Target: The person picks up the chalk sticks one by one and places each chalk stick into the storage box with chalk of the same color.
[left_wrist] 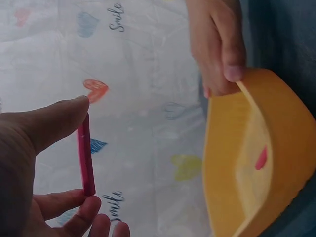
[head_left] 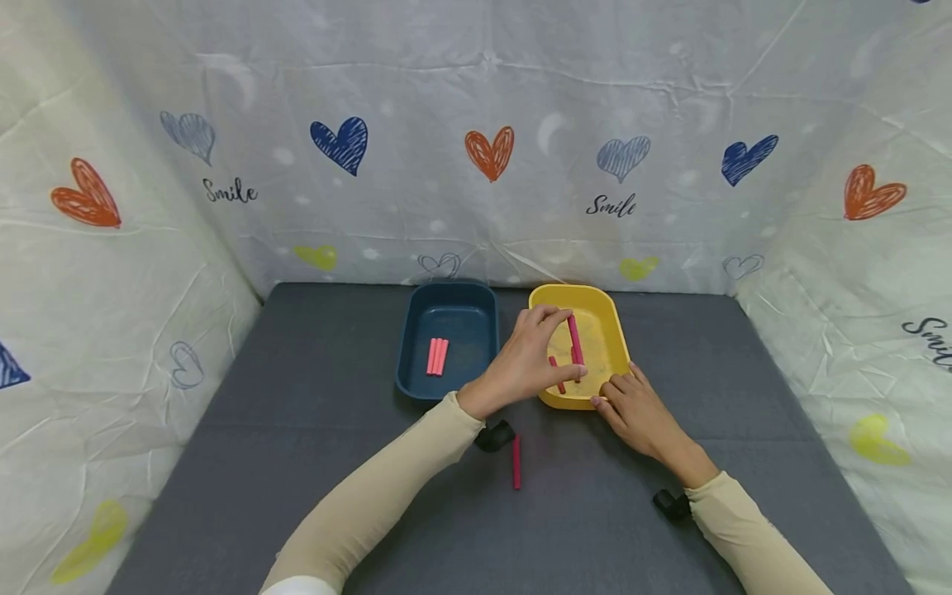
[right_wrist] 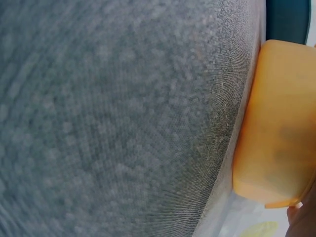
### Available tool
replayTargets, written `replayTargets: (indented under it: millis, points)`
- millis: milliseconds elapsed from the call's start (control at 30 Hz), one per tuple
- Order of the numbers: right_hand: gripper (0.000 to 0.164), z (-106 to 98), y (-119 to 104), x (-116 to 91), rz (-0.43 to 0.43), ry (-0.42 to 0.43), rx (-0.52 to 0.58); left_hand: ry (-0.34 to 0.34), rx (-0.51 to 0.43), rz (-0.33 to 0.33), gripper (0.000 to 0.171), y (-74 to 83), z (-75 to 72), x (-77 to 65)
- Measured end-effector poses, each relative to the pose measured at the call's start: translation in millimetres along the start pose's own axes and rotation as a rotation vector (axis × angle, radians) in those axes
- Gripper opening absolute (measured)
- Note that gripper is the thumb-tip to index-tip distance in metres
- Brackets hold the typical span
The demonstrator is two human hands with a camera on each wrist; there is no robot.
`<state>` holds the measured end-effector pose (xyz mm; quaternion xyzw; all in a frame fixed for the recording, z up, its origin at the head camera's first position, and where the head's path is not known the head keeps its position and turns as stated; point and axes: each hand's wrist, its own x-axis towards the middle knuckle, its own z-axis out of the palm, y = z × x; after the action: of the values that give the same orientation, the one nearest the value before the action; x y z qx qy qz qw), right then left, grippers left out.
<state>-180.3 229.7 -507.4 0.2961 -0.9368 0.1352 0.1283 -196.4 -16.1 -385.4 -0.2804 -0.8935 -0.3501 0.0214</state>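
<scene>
Nearest me, a crimson stick (head_left: 516, 463) lies on the grey table (head_left: 327, 471); my right hand (head_left: 641, 417) is gripping the rim of the yellow tray (head_left: 604, 343), my left hand (head_left: 521, 361) pinching another stick (head_left: 576, 337) above it, more inside, number hard to tell. Pink sticks (head_left: 437, 357) sit in the blue tray (head_left: 464, 318).

Yellow tray (right_wrist: 276, 123), right hand (right_wrist: 306, 217) cropped at right wrist view's edge, cloth (right_wrist: 98, 118) blurred

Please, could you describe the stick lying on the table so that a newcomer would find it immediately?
In the head view, find the yellow tray on the grey table. Nearer the person, beside the left wrist's black device, lies a deep-pink stick. It is the only stick outside the yellow tray, the blue tray and the left hand.
</scene>
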Motion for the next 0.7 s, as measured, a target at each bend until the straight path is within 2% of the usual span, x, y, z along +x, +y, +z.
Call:
replayTargets:
  millis: [167, 367, 700]
  points:
    - [0.020, 0, 0, 0, -0.002, 0.000, -0.001, -0.023, 0.008, -0.065, 0.084, -14.0, 9.6, 10.7]
    - [0.019, 1, 0, 0, -0.002, 0.001, -0.006, -0.033, 0.012, -0.086, 0.082, -26.0, 23.1, 21.6]
    - [0.020, 2, 1, -1, -0.027, 0.039, -0.012, -0.075, -0.006, -0.101, 0.081, -32.7, 41.9, 37.8]
